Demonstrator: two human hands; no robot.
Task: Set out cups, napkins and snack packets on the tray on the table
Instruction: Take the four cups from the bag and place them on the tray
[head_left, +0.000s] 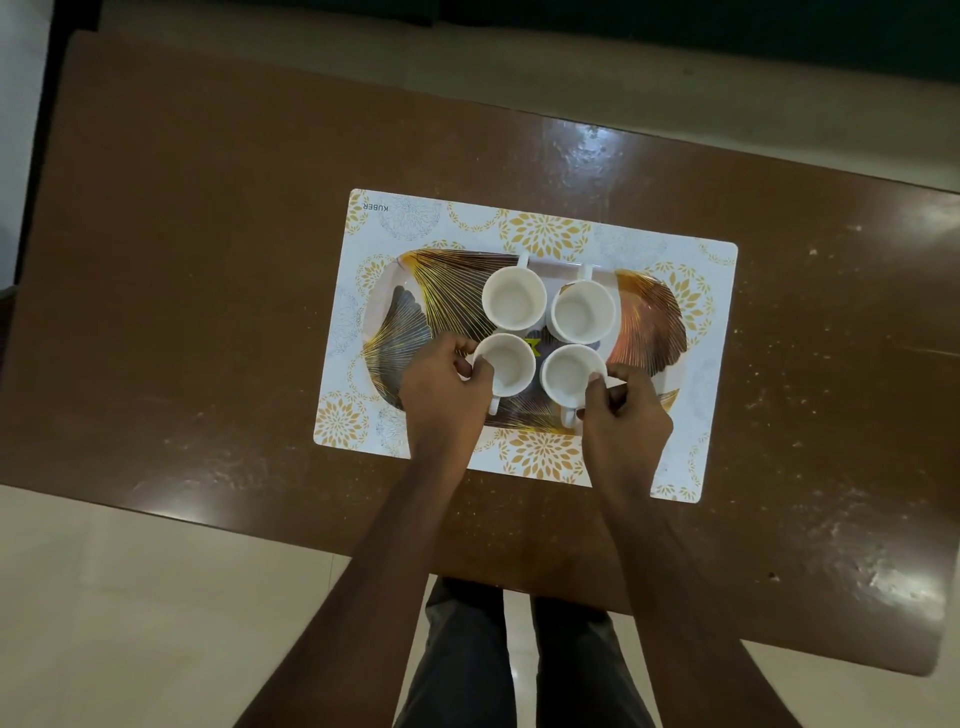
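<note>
Several white cups stand upright in a tight group on a leaf-patterned tray (415, 291). The far pair, one cup (514, 299) and its neighbour (583, 310), have handles pointing away from me. My left hand (441, 395) grips the rim of the near left cup (506, 364). My right hand (626, 421) grips the rim of the near right cup (569, 371). Both near cups rest on the tray with handles toward me. No napkins or snack packets are in view.
The tray lies on a white placemat (711, 364) with yellow flower prints, set in the middle of a brown glossy table (208, 260). The table's near edge runs just above my legs. Pale floor tiles surround the table.
</note>
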